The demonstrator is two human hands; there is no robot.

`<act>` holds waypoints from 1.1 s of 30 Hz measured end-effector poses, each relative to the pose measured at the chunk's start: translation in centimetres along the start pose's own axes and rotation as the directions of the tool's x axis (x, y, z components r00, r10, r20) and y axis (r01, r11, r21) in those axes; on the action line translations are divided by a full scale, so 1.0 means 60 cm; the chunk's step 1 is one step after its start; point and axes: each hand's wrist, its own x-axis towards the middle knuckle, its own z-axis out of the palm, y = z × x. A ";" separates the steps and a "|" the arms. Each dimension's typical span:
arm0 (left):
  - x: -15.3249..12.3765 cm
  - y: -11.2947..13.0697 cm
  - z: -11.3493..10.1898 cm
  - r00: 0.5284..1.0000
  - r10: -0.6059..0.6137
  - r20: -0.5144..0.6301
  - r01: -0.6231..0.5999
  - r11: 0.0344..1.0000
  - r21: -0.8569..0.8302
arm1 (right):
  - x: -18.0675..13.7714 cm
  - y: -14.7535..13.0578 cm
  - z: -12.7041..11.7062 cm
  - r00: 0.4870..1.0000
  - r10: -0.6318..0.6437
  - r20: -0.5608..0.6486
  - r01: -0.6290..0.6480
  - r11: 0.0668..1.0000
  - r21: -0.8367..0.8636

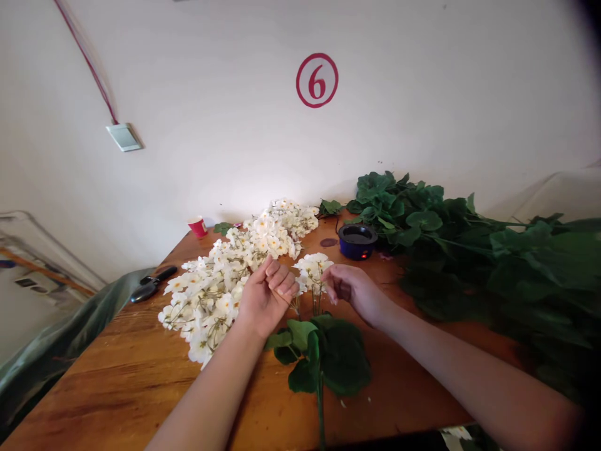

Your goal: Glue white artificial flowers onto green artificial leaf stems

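Between my hands lies a leafy artificial stem (320,394) with broad green leaves and a white flower cluster (313,270) at its top. My left hand (271,294) is closed beside the cluster, its fingers curled around what seems to be a thin flower stalk, mostly hidden. At the cluster's right side, my right hand (350,288) has its fingers bent and loosely apart, touching or nearly touching the petals. To the left of my left hand spreads a long heap of white artificial flowers (225,275).
A blue melting pot (357,242) with a red light stands behind my right hand. Green leaf stems (436,219) are piled along the right. A red and white paper cup (198,227) and a black-handled tool (153,283) sit on the left of the wooden table (107,369).
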 end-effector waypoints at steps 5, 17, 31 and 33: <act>-0.005 0.006 0.002 0.999 -0.005 0.037 0.010 0.990 -0.143 | -0.014 0.005 0.018 0.985 -0.115 0.127 0.171 0.698 -0.696; -0.012 -0.003 0.006 0.993 0.035 0.115 -0.023 0.994 -0.105 | 0.002 0.019 -0.004 0.956 -0.293 -0.004 0.182 0.604 -0.776; -0.041 0.003 0.013 0.938 -0.118 0.324 0.165 0.979 -0.119 | 0.002 0.037 -0.008 0.962 -0.271 -0.024 0.152 0.607 -0.780; -0.042 0.002 0.015 0.934 -0.137 0.329 0.175 0.980 -0.089 | -0.001 0.034 -0.007 0.960 -0.279 -0.017 0.157 0.590 -0.792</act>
